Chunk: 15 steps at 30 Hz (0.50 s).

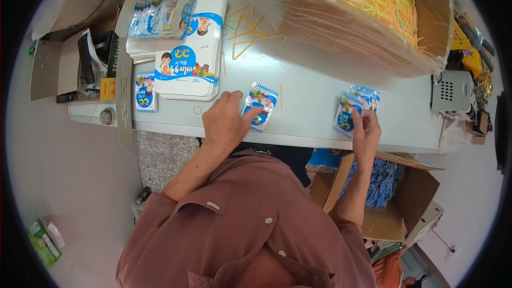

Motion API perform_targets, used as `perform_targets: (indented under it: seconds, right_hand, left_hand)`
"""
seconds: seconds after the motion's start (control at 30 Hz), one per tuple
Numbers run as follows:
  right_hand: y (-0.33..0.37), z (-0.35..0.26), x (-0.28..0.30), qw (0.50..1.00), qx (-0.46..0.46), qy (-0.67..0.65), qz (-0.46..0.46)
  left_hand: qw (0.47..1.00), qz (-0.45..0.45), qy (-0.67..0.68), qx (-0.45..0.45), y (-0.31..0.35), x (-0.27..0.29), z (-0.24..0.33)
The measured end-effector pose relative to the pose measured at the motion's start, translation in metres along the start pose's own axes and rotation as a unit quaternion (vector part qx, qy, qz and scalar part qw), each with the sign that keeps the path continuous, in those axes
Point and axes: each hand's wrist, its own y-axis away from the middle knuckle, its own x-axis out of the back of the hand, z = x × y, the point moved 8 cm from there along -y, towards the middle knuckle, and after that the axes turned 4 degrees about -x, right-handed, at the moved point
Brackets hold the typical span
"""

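My left hand [225,121] rests on the table with its fingers spread to the left and its thumb lying across a small blue-and-white printed sachet [257,120]. It touches this sachet without gripping it. Farther right, my right hand [368,130] pinches another such sachet [344,120] by its edge between thumb and fingers. Behind that one, a few more sachets [365,95] lie together on the table, partly covered by the held one. A single sachet [146,92] lies near the table's left end.
A stack of flat printed cartons [184,86] lies at left, with an open carton of sachets [184,16] on top. Thin yellow sticks [250,37] are scattered behind. A big plastic-lined box of coloured sticks [330,32] stands far right. Below the table edge, a cardboard box [421,189] holds blue packets.
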Motion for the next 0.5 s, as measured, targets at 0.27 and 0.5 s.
perform_targets:
  seconds: [0.27, 0.5]
  right_hand:
    - [0.018, -0.039, 0.006, 0.946, 0.173, 0.154, 0.228]
    - [0.039, -0.076, -0.081, 0.986, 0.159, -0.043, -0.028]
  left_hand:
    - [0.993, -0.060, 0.075, 0.070, -0.011, -0.019, -0.015]
    - [0.973, 0.005, 0.209, 0.097, -0.004, -0.018, -0.028]
